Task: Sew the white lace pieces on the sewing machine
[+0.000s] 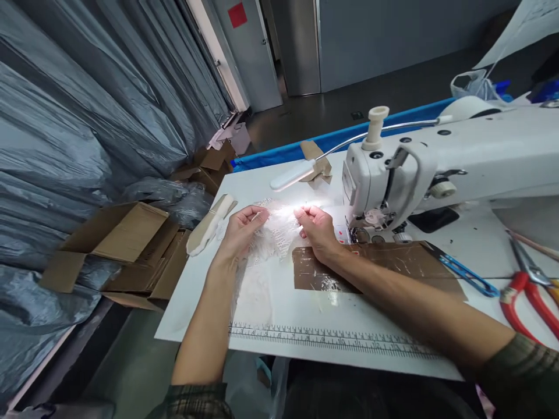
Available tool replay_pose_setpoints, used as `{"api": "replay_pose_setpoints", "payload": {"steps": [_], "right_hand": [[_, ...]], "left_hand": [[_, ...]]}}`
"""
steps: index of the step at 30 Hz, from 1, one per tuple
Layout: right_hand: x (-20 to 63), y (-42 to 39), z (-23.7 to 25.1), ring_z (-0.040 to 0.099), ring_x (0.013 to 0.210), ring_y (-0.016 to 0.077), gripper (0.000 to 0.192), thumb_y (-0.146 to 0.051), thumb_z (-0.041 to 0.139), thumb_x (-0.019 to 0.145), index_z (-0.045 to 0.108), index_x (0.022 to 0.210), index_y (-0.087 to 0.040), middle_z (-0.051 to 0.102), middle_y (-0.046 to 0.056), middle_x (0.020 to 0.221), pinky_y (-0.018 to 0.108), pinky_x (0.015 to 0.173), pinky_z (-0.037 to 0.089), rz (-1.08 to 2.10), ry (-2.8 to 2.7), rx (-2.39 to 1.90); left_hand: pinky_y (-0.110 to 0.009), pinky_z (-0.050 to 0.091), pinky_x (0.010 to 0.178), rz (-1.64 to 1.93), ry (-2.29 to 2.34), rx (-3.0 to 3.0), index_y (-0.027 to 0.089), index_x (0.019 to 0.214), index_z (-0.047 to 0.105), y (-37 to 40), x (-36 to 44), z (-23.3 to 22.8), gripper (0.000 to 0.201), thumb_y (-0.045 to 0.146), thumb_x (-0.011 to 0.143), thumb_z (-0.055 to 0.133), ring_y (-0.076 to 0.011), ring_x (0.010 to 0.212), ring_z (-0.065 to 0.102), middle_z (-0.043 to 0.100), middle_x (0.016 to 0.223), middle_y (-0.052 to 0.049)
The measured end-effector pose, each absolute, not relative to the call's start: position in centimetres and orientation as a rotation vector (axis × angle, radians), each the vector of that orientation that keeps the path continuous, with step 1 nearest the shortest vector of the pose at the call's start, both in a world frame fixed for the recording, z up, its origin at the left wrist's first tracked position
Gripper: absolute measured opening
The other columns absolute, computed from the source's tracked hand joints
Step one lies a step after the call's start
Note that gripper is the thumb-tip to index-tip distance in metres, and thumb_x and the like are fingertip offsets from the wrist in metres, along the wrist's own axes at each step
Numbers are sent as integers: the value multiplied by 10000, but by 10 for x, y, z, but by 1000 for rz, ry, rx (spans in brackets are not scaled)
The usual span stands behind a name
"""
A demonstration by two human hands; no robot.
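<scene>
White lace fabric (279, 235) stretches between my two hands over the white table (262, 317), brightly lit from above. My left hand (245, 230) pinches its left side between thumb and fingers. At the right side of the lace, my right hand (317, 230) is closed with thumb and fingertips together on its edge. A paler part of the fabric hangs down onto the tabletop below my left hand. Just right of my right hand stands the white sewing machine (367, 180), its needle area beside my knuckles. My right wrist passes over a brown sheet (314, 273) taped to the table.
A lamp (292, 174) on a bendable arm reaches over the fabric. Red-handled scissors (519, 291) and a blue cutter (469, 273) lie at the right. A ruler strip (327, 337) runs along the front edge. Cardboard boxes (131, 250) stand on the left.
</scene>
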State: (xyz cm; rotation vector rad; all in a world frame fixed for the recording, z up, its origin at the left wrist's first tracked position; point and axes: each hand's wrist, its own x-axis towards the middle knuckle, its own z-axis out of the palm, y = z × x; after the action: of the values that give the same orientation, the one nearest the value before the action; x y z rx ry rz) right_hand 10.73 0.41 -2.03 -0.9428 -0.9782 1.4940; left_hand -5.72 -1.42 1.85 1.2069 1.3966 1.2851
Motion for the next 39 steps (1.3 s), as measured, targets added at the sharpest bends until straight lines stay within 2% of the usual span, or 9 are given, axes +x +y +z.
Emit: {"api": "replay_pose_setpoints", "payload": {"steps": [5, 11, 21, 25, 28, 32, 39], "right_hand": [[113, 18, -23, 368, 547, 71, 371, -504, 690, 636, 503, 704, -191, 436, -52, 635, 210, 446, 330, 1539, -971, -869], [123, 18, -25, 431, 582, 93, 503, -561, 790, 587, 578, 786, -150, 495, -27, 640, 207, 447, 311, 1694, -1075, -872], [128, 22, -27, 409, 531, 80, 437, -515, 778, 617, 510, 721, -186, 480, -41, 596, 202, 436, 274, 1616, -985, -826], [132, 19, -22, 368, 516, 75, 468, -554, 786, 600, 572, 733, -160, 466, -49, 576, 220, 443, 264, 1671, -1121, -822], [133, 18, -21, 343, 522, 71, 468, -556, 793, 585, 599, 703, -146, 451, -52, 568, 229, 454, 255, 1674, -1200, -823], [133, 20, -28, 360, 511, 71, 462, -578, 751, 637, 526, 630, -175, 454, -48, 560, 228, 455, 261, 1609, -1148, -848], [132, 24, -36, 358, 481, 67, 435, -561, 727, 674, 508, 672, -185, 467, -47, 573, 232, 449, 258, 1558, -1082, -823]], "left_hand": [[-221, 415, 602, 1371, 1376, 1163, 174, 762, 707, -13, -58, 13, 331, 417, 617, 879, -113, 653, 544, 647, 734, -8], [-209, 422, 624, 1398, 1349, 1159, 176, 775, 709, -12, -55, 10, 315, 409, 643, 874, -101, 665, 533, 638, 753, 3], [-216, 428, 628, 1345, 1401, 1149, 172, 789, 693, -17, -46, 10, 332, 427, 661, 862, -104, 666, 545, 635, 760, 2], [-220, 443, 603, 1344, 1361, 1111, 173, 813, 670, -20, -40, 10, 353, 429, 662, 860, -105, 624, 559, 640, 734, 4], [-223, 457, 597, 1385, 1368, 1115, 175, 817, 663, -19, -38, 10, 355, 415, 649, 865, -105, 625, 571, 651, 762, 0], [-221, 478, 618, 1476, 1352, 1089, 181, 857, 652, -16, -39, 9, 382, 359, 615, 888, -101, 660, 593, 657, 831, -1], [-232, 501, 668, 1531, 1375, 1036, 184, 943, 642, -14, -41, 5, 484, 348, 575, 910, -122, 737, 634, 676, 926, -34]]}}
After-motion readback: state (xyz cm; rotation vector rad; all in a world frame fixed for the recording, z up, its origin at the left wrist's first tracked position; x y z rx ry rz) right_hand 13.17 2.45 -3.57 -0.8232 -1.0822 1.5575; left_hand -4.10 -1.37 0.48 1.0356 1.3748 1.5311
